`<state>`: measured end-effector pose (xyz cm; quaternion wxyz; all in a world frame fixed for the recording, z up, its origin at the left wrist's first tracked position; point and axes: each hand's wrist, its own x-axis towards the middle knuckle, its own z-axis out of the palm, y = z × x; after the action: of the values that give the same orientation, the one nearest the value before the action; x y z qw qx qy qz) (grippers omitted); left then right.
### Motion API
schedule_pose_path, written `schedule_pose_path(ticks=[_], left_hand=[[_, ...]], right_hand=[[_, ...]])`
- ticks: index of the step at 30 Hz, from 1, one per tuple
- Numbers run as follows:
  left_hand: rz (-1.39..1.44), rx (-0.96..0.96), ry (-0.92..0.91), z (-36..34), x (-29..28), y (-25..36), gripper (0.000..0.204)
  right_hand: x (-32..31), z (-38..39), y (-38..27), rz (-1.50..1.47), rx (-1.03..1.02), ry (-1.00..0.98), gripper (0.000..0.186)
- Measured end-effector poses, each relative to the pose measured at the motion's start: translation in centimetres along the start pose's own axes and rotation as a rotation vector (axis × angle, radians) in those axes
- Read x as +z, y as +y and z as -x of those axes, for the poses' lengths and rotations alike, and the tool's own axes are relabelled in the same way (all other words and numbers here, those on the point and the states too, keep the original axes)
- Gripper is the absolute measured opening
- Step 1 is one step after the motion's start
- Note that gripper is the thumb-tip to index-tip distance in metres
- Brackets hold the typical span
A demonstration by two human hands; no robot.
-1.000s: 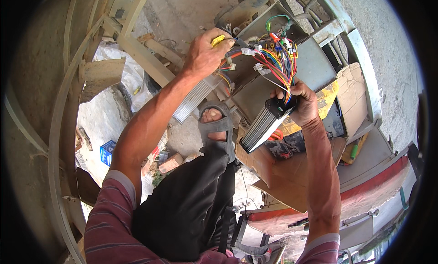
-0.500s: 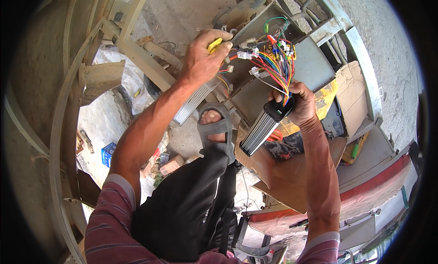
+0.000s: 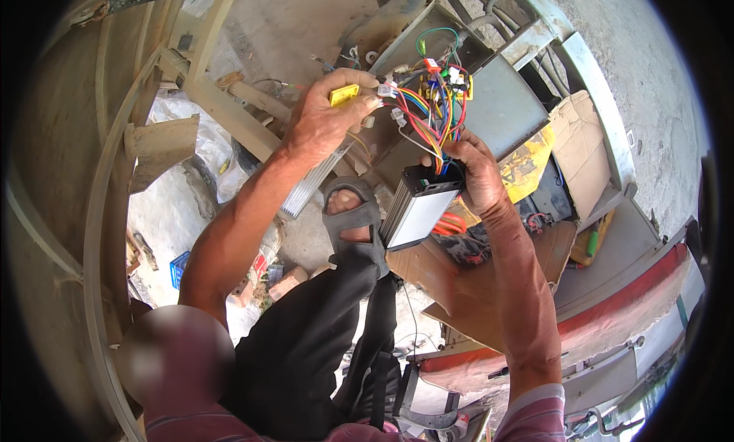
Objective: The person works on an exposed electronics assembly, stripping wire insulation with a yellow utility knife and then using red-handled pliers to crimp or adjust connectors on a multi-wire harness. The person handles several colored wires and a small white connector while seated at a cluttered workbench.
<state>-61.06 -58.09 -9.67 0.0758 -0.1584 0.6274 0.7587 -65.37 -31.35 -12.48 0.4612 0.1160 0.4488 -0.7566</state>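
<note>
My left hand point(image 3: 325, 117) is closed on a flat yellow plastic piece point(image 3: 344, 95), beside white plugs among coloured wires. My right hand point(image 3: 479, 172) grips a silver-and-black finned controller box point(image 3: 413, 212) by its upper end, where a bundle of coloured wires point(image 3: 430, 132) comes out. The wires fan upward to several small connectors point(image 3: 457, 76) in white, green, red and yellow, lying over a grey metal tray point(image 3: 497, 117). A second ribbed aluminium part point(image 3: 302, 195) shows below my left hand, partly hidden by my arm.
A metal frame point(image 3: 600, 113) curves along the right, with cardboard point(image 3: 573, 136), yellow sheet point(image 3: 527, 167) and orange cable point(image 3: 447, 224) inside. My sandalled foot point(image 3: 353, 224) is below my hands. Bricks point(image 3: 287, 283), plastic bags point(image 3: 183, 121) and a blue box point(image 3: 180, 268) lie around the left.
Both hands have shifted left, my left one slightly lower with the yellow piece. The controller box has moved left and turned, so more of its flat silver side shows.
</note>
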Motion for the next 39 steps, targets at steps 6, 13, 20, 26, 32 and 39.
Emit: schedule_pose_path(ticks=[6, 13, 20, 26, 32, 39], left_hand=[[-0.018, -0.033, 0.07, 1.8, -2.3, 0.6, 0.028], [-0.037, -0.042, -0.02, 3.5, -3.2, 1.8, 0.028], [-0.453, 0.006, -0.246, -0.5, -0.3, 3.4, 0.02], [-0.968, 0.089, -0.138, -3.4, 3.8, 2.1, 0.036], [-1.168, 0.036, 0.005, -4.3, 5.1, 0.5, 0.032], [-0.649, 0.076, 0.083, -3.2, 3.4, -1.5, 0.017]], right_hand=[[2.4, -0.4, 1.0, 0.534, -0.054, 0.17, 0.034], [4.4, -0.7, 1.4, 0.847, -0.07, 0.307, 0.044], [5.0, -0.7, 1.6, 0.862, -0.087, 0.363, 0.043], [5.5, -0.5, 1.9, 0.918, -0.166, 0.379, 0.04], [5.7, -0.6, 2.3, 1.016, -0.198, 0.417, 0.041], [5.4, -0.3, 2.4, 0.842, -0.162, 0.458, 0.042]])
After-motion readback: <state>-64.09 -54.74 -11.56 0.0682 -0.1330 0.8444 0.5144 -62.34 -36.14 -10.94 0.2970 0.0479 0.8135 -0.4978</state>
